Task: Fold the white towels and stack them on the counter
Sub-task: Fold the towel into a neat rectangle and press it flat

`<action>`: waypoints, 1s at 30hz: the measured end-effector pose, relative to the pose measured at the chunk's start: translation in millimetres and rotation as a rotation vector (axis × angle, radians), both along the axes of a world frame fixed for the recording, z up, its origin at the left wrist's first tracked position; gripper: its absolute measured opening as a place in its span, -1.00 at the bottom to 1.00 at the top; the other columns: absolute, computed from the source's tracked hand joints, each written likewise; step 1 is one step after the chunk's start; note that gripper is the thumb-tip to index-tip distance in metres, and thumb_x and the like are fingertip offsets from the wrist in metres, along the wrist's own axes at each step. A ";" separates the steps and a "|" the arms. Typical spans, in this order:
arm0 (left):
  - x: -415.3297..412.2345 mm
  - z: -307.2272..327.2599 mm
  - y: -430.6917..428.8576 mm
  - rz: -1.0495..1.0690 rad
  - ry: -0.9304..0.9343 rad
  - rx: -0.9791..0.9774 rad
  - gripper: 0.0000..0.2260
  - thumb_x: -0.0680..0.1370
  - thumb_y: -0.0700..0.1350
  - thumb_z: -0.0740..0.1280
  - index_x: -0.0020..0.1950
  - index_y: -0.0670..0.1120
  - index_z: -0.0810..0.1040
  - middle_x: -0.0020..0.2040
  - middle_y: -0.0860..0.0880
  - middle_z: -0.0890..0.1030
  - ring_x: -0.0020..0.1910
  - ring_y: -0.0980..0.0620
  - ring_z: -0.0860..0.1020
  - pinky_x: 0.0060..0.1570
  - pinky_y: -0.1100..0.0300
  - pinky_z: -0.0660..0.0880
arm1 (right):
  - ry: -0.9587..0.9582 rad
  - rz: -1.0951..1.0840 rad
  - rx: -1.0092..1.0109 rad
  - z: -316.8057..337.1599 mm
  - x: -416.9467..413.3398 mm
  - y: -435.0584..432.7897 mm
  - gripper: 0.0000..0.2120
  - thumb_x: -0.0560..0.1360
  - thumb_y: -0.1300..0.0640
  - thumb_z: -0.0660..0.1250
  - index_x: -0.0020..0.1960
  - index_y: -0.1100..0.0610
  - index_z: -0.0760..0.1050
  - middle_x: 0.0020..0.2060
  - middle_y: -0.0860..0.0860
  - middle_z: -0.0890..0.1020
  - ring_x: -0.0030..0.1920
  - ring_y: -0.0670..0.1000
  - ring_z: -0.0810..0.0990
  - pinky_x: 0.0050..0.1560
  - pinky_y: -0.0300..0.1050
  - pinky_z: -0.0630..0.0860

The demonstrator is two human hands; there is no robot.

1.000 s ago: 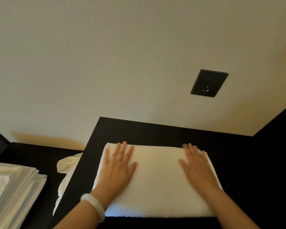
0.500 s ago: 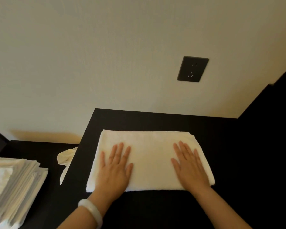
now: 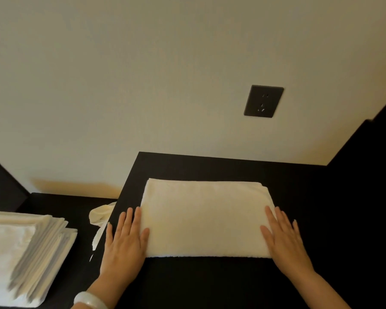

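White folded towel [image 3: 205, 219] on black counter [image 3: 210, 284]; left hand [image 3: 123, 244], right hand [image 3: 286, 240] flat, unclenched, at its ends.

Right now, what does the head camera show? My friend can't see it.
A person's left hand and right hand lie flat at the two ends of a folded white towel on a black counter. A stack of folded towels sits to the left, a crumpled white cloth lies between, and a dark wall socket is above.

Nubby terry-cloth towel [image 3: 205, 219] — matt, dark counter [image 3: 210, 282] — pale glossy bangle [image 3: 90, 300].
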State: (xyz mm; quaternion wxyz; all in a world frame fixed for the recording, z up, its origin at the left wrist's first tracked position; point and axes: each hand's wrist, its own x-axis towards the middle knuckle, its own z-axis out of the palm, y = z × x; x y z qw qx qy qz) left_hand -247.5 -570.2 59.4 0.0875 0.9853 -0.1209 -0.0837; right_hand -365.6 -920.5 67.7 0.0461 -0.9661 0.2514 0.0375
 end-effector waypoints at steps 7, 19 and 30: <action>-2.7 11.2 7.2 0.133 0.073 -0.230 -0.55 0.65 0.10 0.16 0.51 -0.03 0.29 0.60 0.01 0.10 0.58 0.03 0.02 0.54 -0.01 0.01 | 0.095 -0.084 -0.012 7.5 10.6 6.6 -0.36 0.65 -0.19 -0.12 0.56 -0.02 -0.39 0.59 0.04 -0.24 0.58 0.06 -0.27 0.56 0.18 -0.23; -16.4 29.5 21.0 0.270 0.160 -0.522 -0.88 0.57 0.07 0.35 -0.15 0.11 0.57 0.54 0.10 0.19 0.54 0.04 0.10 0.50 -0.07 0.12 | 0.073 0.638 0.291 48.4 136.5 182.9 -0.44 0.70 -0.09 -0.07 0.62 0.05 -0.15 0.61 -0.04 -0.15 0.58 -0.05 -0.24 0.53 -0.01 -0.29; -20.1 25.6 26.6 0.157 0.112 -0.320 -0.75 0.66 0.09 0.15 0.12 0.07 0.59 0.53 0.13 0.09 0.53 0.10 -0.03 0.52 0.09 -0.02 | 0.079 0.605 0.020 5.7 183.3 217.4 -0.42 0.65 -0.22 -0.18 0.61 -0.09 -0.20 0.60 -0.02 -0.21 0.58 0.11 -0.28 0.42 0.49 -0.25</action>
